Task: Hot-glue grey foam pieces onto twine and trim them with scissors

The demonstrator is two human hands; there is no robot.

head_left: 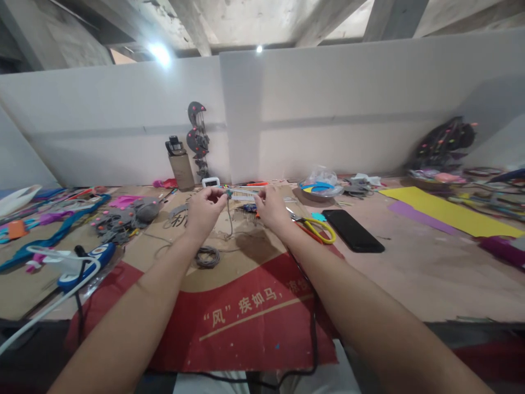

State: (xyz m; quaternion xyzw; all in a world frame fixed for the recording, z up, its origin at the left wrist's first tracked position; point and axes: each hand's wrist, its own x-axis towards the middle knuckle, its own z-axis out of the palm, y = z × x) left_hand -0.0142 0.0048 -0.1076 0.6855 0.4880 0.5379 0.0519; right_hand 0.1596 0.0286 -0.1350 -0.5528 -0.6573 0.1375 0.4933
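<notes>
Big red-and-tan cardboard sheet [254,350] on the table [410,279]. Right hand [273,208] has its fingers curled in, honestly can't tell if it's got anything. Left hand [207,210] pinches a grey cord [230,219] that dangles over the cardboard near a small coil [207,257]. Probably light, soft, floppy stuff, so I'd grip close to the end.

And the greenish bit [228,193] pinched in the left hand [208,212] is too small and blurred to name! Over to the right hand [273,208]: its fingertips are turned away, the grip hidden. The scissors [319,229] slip partly behind that wrist, the forearm [353,284] covers the end of the cardboard's [246,347] print, the white cable [51,306] exits left, the yellow sheet [447,210] right, and the dark ornament [445,139] blurs!
</notes>
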